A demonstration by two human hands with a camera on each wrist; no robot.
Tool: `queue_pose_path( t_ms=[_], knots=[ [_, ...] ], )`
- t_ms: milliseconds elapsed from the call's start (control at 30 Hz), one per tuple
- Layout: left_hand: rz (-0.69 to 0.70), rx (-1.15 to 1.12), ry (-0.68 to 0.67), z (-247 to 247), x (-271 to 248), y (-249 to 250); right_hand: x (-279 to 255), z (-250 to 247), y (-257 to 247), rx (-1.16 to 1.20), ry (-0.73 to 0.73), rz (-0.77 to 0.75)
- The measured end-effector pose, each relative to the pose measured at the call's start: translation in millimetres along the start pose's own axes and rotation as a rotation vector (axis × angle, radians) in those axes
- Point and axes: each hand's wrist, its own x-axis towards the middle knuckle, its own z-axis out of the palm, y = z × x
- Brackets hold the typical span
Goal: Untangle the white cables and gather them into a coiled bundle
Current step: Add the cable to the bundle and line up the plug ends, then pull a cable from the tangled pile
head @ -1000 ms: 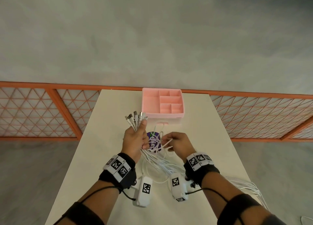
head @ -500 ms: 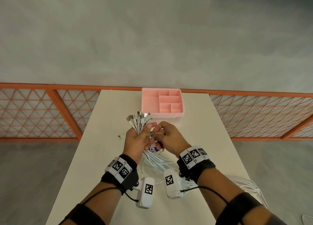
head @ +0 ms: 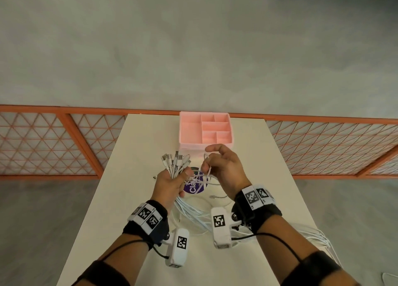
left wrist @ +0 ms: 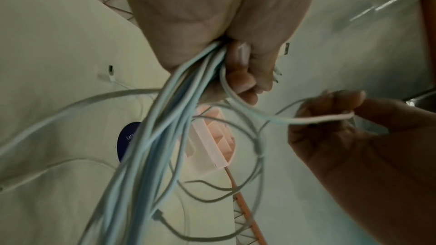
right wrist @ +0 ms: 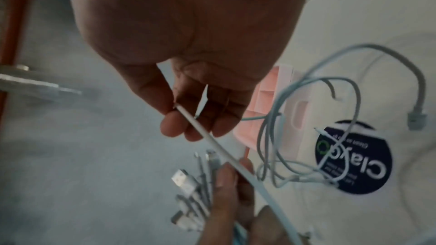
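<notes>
While your left hand (head: 170,183) stayed clamped on the white cables (head: 175,164), your right hand (head: 224,167) drew away, fingers (right wrist: 174,125) pinching one strand (left wrist: 318,118): separation was underway.

Bare table (head: 137,148) lies open to the left of the left hand (head: 170,183), and more of it to the right of the right hand (head: 226,169). Ahead, the pink tray (head: 205,129) stands just beyond both hands at the table's far edge. Between and under the wrists, loose white cables (head: 193,216) sprawl over the round purple sticker (head: 197,187) and trail off the table's near right edge.
</notes>
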Motion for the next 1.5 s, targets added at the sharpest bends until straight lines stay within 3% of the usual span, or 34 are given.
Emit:
queue_pose_path(
  t_ms=[200,433,533,667,833,900,1000,1100,1233,1333,1400,1500],
  knots=[
    [0.083,-0.08,-0.044,11,-2,9,-3,8,5,-0.072,-0.027,0.177],
    [-0.007,-0.2,-0.163,12,-8,12,3,20,-17,0.202,-0.114,0.014],
    [0.011,-0.168,-0.176,8,-8,12,4,19,-21,0.168,-0.07,-0.056],
    [0.044,-0.089,-0.064,6,1,12,5,12,-12,-0.221,0.027,-0.023],
    [0.061,0.101,0.04,12,3,3,4,5,-11,-0.951,-0.148,0.129],
    [0.078,0.138,0.041,16,1,2,2,10,-8,-1.058,-0.204,0.163],
    [0.064,0.086,0.046,19,2,1,6,12,-8,-1.167,-0.174,0.095],
    [0.049,0.011,-0.009,15,1,1,9,11,-16,-1.007,-0.117,0.069],
    [0.038,0.04,-0.043,6,-3,-4,14,9,-42,-0.314,0.156,0.024],
    [0.014,-0.085,-0.016,-2,-2,-8,15,13,-58,0.084,0.181,-0.029],
    [-0.008,-0.139,0.018,-2,0,-5,13,10,-58,0.063,0.201,-0.057],
    [-0.024,-0.173,0.044,-4,1,-1,16,-7,-48,-0.247,0.259,0.033]
  ],
)
